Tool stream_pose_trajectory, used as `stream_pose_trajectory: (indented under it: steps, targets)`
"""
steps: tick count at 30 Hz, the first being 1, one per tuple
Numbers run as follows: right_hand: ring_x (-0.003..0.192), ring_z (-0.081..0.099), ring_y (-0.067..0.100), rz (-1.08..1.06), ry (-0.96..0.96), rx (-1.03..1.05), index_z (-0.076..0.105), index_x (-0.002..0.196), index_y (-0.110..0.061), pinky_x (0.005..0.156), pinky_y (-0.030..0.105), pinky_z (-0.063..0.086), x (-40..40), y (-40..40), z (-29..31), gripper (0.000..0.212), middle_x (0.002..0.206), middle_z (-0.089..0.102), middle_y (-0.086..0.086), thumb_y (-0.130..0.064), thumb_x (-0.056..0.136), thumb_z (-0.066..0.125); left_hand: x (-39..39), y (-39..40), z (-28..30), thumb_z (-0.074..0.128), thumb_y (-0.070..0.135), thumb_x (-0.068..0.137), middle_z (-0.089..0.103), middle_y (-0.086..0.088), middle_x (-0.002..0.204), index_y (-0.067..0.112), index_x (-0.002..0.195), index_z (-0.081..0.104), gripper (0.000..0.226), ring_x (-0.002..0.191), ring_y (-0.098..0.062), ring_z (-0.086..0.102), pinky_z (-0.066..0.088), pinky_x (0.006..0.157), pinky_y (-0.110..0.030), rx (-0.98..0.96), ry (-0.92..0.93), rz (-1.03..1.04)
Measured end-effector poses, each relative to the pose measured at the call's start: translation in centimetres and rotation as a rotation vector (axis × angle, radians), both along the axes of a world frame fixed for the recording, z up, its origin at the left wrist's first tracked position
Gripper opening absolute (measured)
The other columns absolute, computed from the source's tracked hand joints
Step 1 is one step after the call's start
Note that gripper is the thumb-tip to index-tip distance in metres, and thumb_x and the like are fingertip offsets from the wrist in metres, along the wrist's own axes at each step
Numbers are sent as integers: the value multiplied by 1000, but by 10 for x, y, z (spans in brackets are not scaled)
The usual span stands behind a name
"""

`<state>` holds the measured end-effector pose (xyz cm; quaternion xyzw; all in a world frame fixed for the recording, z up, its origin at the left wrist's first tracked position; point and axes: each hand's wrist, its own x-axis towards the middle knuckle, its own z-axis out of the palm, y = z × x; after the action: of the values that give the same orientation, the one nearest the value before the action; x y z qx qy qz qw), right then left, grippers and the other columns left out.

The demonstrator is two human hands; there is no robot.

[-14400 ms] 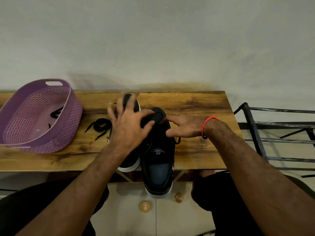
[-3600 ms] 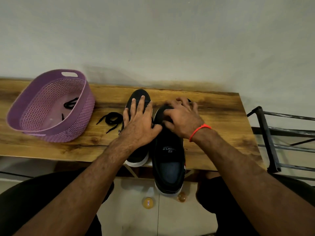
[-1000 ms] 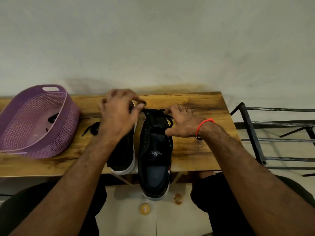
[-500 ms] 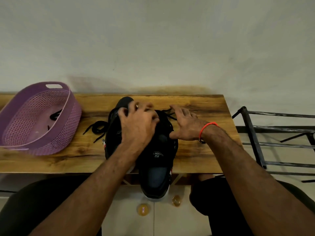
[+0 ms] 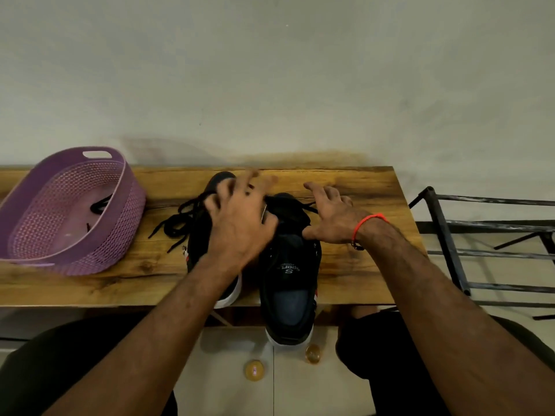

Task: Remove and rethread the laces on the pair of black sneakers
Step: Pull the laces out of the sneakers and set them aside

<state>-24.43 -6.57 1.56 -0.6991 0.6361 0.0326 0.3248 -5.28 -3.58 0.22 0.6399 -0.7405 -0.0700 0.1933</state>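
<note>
Two sneakers: side by side at frame centre, toes toward the wall
Wooden table (image 5: 354, 181): spans the middle of the frame; carries everything below
Purple basket (image 5: 126, 199): left of frame, a dark lace piece lying inside
Right-hand sneaker (image 5: 289, 283): centre, heel overhanging the table's near edge, lace strands showing at its toe end
Left-hand sneaker (image 5: 199, 235): just left of it, mostly covered by the arm
Left hand (image 5: 240, 223): blurred, fingers spread over both shoes' toe ends; grip cannot be told
Right hand (image 5: 333, 217): fingers straight and splayed, thumb against the right-hand sneaker's side
Loose lace (image 5: 174, 225): bunched on the table beside the left-hand sneaker
Advice: steady the shoe with one hand, even both lace ends, feed eyelets from the toe upward without twists
</note>
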Motion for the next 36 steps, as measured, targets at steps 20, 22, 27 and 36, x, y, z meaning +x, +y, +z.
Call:
stream_pose_trajectory:
  steps: [20, 22, 27, 36]
  targets:
    - [148, 7, 41, -44, 37, -3, 4, 157, -35, 117, 59, 25, -11, -4, 0, 101, 164, 4, 3, -37, 83, 73, 20, -29, 11, 52, 51, 89, 67, 10, 108, 32, 97, 61, 22, 113, -21, 58, 43, 101, -55, -279, 603, 339]
    - [148, 12, 38, -13, -11, -81, 10, 156, -37, 115, 61, 27, -8, -6, -1, 95, 163, 10, 2, -37, 84, 71, 16, -23, 9, 64, 49, 90, 63, 15, 121, 35, 100, 69, 18, 123, -16, 45, 33, 104, -48, -134, 498, 210]
    - [142, 34, 22, 154, -323, -370, 38, 146, -39, 114, 55, 33, 12, -8, -1, 61, 152, 42, -6, -53, 90, 59, 10, -5, -5, 70, 51, 87, 59, 19, 121, 42, 102, 75, 18, 125, -18, 43, 33, 101, -46, 27, 393, 52]
    - [75, 65, -3, -156, -675, -470, 74, 92, -24, 73, 12, 50, 22, -8, 9, 9, 76, 71, -8, -28, 94, 66, 25, 6, 13, 67, 34, 96, 76, 10, 86, 26, 90, 76, 13, 87, -4, 70, 57, 88, -37, 248, 663, -86]
